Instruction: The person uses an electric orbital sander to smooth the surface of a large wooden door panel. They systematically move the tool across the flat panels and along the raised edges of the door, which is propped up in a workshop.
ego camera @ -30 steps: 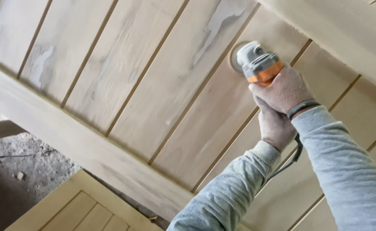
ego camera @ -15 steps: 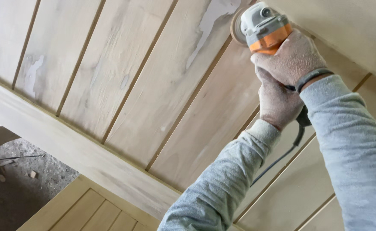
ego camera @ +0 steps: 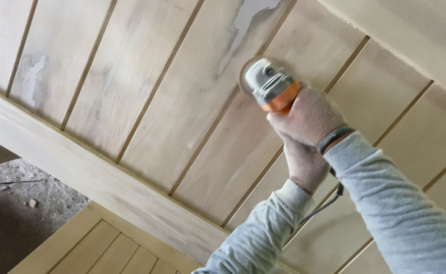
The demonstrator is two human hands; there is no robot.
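Two gloved hands are clenched on the grinder, right hand above left hand; its disc is pressed on the planked door. Pale filler patches remain unsanded at far left.

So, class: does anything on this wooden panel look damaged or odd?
Yes. Pale grey filler patches and blotch the wooden panel, clashing with the tan boards. The sander, in both gloved hands, sits just below the larger patch.
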